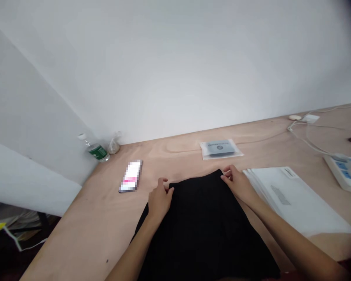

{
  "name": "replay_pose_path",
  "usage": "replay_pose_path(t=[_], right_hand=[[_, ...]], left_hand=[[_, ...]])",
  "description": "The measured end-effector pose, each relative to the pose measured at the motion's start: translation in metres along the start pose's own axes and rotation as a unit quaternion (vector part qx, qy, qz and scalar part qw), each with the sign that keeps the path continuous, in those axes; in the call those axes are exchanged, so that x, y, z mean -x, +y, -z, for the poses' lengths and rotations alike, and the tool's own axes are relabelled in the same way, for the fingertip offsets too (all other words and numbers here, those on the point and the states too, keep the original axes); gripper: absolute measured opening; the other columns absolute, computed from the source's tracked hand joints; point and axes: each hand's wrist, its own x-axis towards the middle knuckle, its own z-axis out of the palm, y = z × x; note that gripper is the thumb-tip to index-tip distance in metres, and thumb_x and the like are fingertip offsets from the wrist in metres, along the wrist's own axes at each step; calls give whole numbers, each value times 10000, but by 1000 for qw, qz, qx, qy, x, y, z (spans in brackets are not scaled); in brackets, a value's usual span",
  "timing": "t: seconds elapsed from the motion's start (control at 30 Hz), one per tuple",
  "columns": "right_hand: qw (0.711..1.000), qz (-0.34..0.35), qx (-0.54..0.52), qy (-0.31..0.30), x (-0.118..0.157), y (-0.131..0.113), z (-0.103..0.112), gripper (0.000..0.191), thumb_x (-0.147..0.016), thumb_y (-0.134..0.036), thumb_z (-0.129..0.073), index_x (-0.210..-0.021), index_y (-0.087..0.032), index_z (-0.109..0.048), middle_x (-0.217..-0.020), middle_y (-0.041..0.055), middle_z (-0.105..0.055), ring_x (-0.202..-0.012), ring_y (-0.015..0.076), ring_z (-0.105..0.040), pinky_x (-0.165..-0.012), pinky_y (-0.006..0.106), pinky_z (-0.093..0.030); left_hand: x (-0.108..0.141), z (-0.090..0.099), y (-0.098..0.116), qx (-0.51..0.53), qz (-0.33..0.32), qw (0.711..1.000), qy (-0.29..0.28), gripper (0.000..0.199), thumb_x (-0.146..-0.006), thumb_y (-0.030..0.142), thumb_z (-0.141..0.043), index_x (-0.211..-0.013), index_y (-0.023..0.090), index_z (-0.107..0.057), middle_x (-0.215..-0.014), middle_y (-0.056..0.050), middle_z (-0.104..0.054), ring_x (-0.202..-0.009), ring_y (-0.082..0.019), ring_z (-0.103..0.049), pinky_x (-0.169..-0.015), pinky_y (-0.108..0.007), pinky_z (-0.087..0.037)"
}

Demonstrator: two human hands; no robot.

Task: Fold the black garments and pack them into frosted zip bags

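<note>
A black cloth garment is spread flat on the wooden table, narrower at its far edge and widening toward me. It looks like a skirt, though its near end runs out of view. At its far left corner is my left hand, thumb on the cloth and fingers curled round the edge. My right hand grips the far right corner between thumb and fingers. Just right of that hand lies a stack of white plastic mailing bags, with printing on the top one.
A phone with a lit, blurred screen lies left. Behind it are a green-labelled bottle and a small clear bag. A frosted pouch lies farther back. At right, a power strip and white cables occupy the table.
</note>
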Motion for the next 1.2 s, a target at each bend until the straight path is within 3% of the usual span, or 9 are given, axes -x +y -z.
replay_pose_path(t=[0.17, 0.27, 0.37, 0.47, 0.6, 0.7, 0.8, 1.0, 1.2], right_hand=[[999, 15, 34, 8, 21, -25, 28, 195, -801, -399, -477, -760, -215, -526, -715, 20, -608, -651, 177, -558, -596, 291, -384], [993, 43, 76, -80, 64, -43, 43, 281, -810, -487, -458, -729, -230, -536, -659, -7, -583, -581, 150, -536, -544, 275, -388], [976, 115, 161, -92, 114, -50, 38, 357, -700, -526, -579, -905, -234, -569, -847, 39, -614, -743, 217, -579, -618, 332, -442], [953, 175, 237, -75, 141, -45, 24, 435, -664, -327, -617, -1077, -220, -532, -928, 65, -608, -853, 276, -575, -653, 382, -463], [952, 148, 260, -65, 139, -34, 29, 337, -755, -120, -430, -1062, -221, -524, -772, 20, -605, -690, 184, -599, -592, 314, -468], [960, 123, 246, -46, 139, -33, 38, 238, -798, -282, -470, -1026, -241, -524, -793, 12, -611, -664, 174, -607, -538, 291, -465], [955, 134, 261, -36, 151, -35, 33, 374, -730, -415, -563, -1055, -236, -512, -845, 26, -617, -726, 214, -617, -523, 308, -475], [953, 132, 271, -31, 156, -29, 33, 299, -794, -171, -431, -1076, -237, -505, -792, 5, -631, -657, 172, -625, -521, 287, -467], [959, 163, 233, -25, 162, -27, 49, 271, -792, -423, -515, -983, -232, -545, -875, 32, -636, -731, 187, -632, -556, 287, -485]], left_hand=[[21, 28, 6, -38, -27, 999, -4, 209, -820, 314, -474, -968, 208, -578, -954, -48, -655, -897, -219, -592, -782, -331, -383], [44, 47, -3, -38, -42, 997, -61, 190, -777, 351, -531, -880, 242, -648, -892, -12, -678, -821, -201, -612, -715, -294, -414], [63, 53, -16, -53, -37, 991, -118, 314, -710, 348, -604, -1011, 264, -634, -1004, -14, -670, -895, -218, -603, -738, -300, -424], [69, 51, -22, -66, -31, 988, -140, 349, -696, 274, -604, -1045, 262, -620, -1053, -16, -655, -936, -219, -591, -775, -311, -420], [70, 53, -20, -59, -58, 990, -116, 218, -724, 213, -541, -912, 243, -648, -896, -6, -671, -818, -192, -606, -687, -284, -427], [77, 59, -18, -36, -84, 993, -78, 154, -762, 239, -508, -824, 248, -649, -796, 20, -657, -672, -151, -591, -609, -258, -422], [87, 61, -18, -23, -95, 995, -38, 149, -786, 283, -505, -810, 265, -651, -756, 35, -655, -600, -136, -576, -582, -255, -436], [107, 63, -24, 40, -64, 997, 11, 154, -788, 365, -536, -845, 293, -660, -817, 33, -687, -657, -159, -633, -563, -249, -506], [139, 61, -34, 150, -31, 988, 6, 190, -756, 421, -583, -846, 269, -654, -887, 15, -684, -534, -115, -598, -463, -203, -517]])
